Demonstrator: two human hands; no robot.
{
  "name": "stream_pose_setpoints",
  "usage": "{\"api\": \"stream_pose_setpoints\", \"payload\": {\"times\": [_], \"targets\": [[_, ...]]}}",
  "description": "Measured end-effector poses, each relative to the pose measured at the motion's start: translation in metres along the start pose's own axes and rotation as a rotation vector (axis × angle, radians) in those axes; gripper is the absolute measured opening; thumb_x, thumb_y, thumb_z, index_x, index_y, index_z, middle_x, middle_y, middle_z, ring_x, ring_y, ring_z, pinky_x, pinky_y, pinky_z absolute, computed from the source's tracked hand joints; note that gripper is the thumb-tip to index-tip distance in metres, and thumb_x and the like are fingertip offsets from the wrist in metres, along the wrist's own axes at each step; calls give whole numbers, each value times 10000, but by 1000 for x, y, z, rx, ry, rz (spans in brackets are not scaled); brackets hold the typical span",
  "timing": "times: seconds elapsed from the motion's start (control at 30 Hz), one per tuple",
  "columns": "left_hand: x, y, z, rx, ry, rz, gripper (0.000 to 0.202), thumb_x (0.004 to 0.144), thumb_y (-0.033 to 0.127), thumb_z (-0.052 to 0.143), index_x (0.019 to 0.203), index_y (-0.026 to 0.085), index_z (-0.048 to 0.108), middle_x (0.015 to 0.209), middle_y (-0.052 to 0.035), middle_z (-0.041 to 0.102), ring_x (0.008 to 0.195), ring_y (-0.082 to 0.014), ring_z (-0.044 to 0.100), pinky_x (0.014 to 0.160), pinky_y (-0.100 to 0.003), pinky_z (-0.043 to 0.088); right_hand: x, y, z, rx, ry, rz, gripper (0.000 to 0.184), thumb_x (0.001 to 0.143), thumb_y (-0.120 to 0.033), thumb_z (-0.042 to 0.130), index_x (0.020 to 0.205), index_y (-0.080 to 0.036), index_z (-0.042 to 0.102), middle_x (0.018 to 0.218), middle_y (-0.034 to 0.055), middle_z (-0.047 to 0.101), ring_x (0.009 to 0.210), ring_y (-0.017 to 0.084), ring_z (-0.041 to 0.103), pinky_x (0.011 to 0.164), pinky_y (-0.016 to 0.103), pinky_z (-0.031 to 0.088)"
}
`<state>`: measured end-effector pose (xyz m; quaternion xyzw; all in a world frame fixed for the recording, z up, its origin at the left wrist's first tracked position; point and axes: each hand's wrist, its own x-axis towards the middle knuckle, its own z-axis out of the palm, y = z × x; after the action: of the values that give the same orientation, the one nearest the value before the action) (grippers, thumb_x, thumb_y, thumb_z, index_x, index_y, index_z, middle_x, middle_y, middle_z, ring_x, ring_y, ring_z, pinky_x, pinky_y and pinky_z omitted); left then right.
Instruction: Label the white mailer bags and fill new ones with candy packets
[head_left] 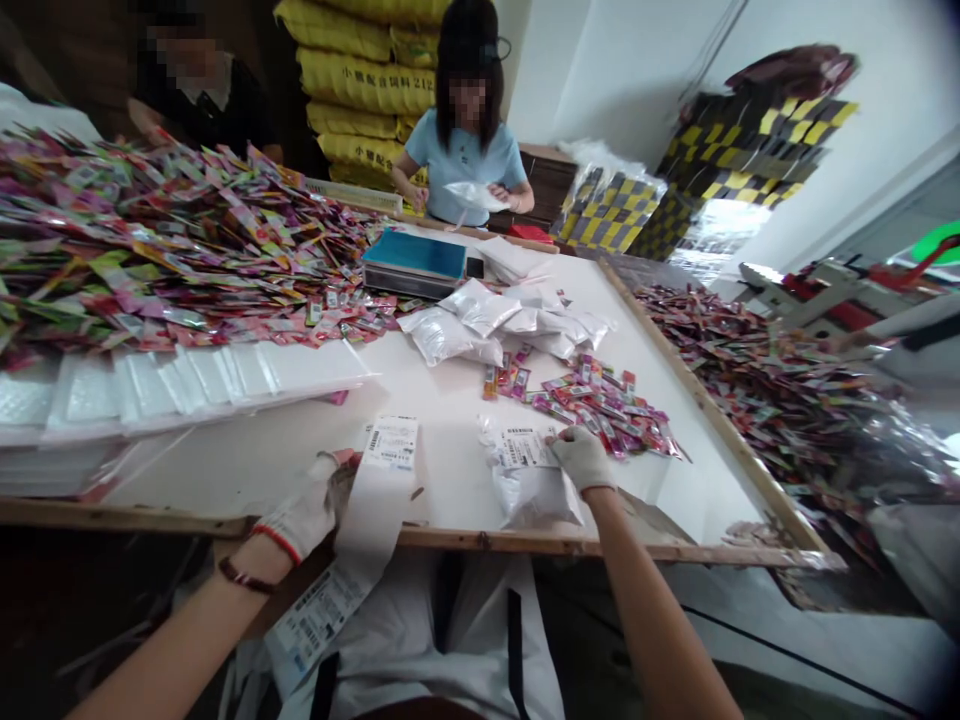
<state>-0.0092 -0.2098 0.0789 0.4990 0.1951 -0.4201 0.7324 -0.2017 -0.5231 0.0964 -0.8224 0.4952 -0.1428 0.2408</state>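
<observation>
My left hand (307, 505), in a white glove with a red cuff, grips a strip of shipping labels (371, 510) at its edge. The strip lies partly on the table and hangs over the front edge towards my lap. In front of me a filled white mailing bag (536, 498) rests flat, with a printed shipping label (527, 449) on its upper part. My right hand (583, 460), also gloved, has its fingertips closed at that label's right edge. Just beyond it lies a loose group of small colourful snack packets (600, 405).
Filled white bags (480, 308) are heaped mid-table beside a blue-topped scale (415, 257). Stacked flat bags (187, 385) lie left, below a large packet pile (187, 240). Another packet pile (780, 390) is beyond the wooden rim (675, 370). A co-worker (466, 150) opposite holds a white bag.
</observation>
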Motion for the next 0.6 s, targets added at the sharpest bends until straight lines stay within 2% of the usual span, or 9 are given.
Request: {"api": "stream_pose_setpoints", "payload": {"times": [0.1,0.17,0.23,0.27,0.33,0.4,0.43,0.53,0.6], "targets": [[-7,0,0,22,-6,74,130,847,118,452,773,132,558,623,-37,659,544,-149,638,536,-247,539,-13,-9,3,-134,88,-53,415,704,-339,610,1051,-111,621,1023,160,632,986,293,563,828,367,432],[-14,0,0,92,-53,71,122,851,147,450,799,132,559,650,-46,664,557,-145,634,551,-244,531,-24,-24,10,-297,146,-186,534,770,-306,560,1264,-110,519,1307,196,497,1244,311,412,998,401,336],[-21,-1,-2,259,-53,98,161,861,227,442,833,135,571,658,-60,659,556,-158,618,550,-262,516,-31,-40,24,-477,79,-323,580,832,-377,503,1375,-187,431,1468,158,331,1367,334,228,1077,496,199],[-24,-2,-6,376,-20,172,194,859,282,455,864,139,586,690,-64,665,590,-171,622,575,-273,513,-33,-47,33,-542,-10,-359,596,849,-454,472,1403,-247,398,1506,134,271,1384,361,171,1072,564,144],[-30,-8,-20,610,91,421,296,841,409,486,938,163,620,838,-67,682,730,-200,638,672,-296,507,-33,-59,47,-623,-203,-372,645,833,-602,427,1422,-352,346,1536,107,208,1384,415,125,1023,668,79],[-36,-17,-43,771,171,684,377,830,491,483,995,187,633,986,-56,666,876,-220,624,768,-302,481,-31,-62,54,-647,-305,-349,714,792,-675,431,1434,-390,300,1541,113,188,1379,446,109,990,711,66],[-40,-24,-56,824,187,764,390,834,502,471,997,187,633,1008,-56,658,895,-221,615,782,-302,470,-31,-60,53,-637,-328,-344,746,776,-683,447,1441,-389,282,1542,119,181,1378,455,100,980,723,75],[-56,-45,-96,1062,204,854,310,842,444,480,901,176,625,877,-51,654,797,-200,597,735,-296,449,-30,-40,41,-496,-344,-372,709,832,-599,402,1459,-295,276,1534,148,192,1390,421,116,1007,683,172],[-65,-57,-114,1338,206,828,240,851,377,470,828,181,607,832,-51,640,769,-192,579,715,-297,428,-27,-18,30,-321,-217,-298,702,875,-507,346,1463,-135,257,1489,207,275,1381,345,222,1058,536,268]]}}
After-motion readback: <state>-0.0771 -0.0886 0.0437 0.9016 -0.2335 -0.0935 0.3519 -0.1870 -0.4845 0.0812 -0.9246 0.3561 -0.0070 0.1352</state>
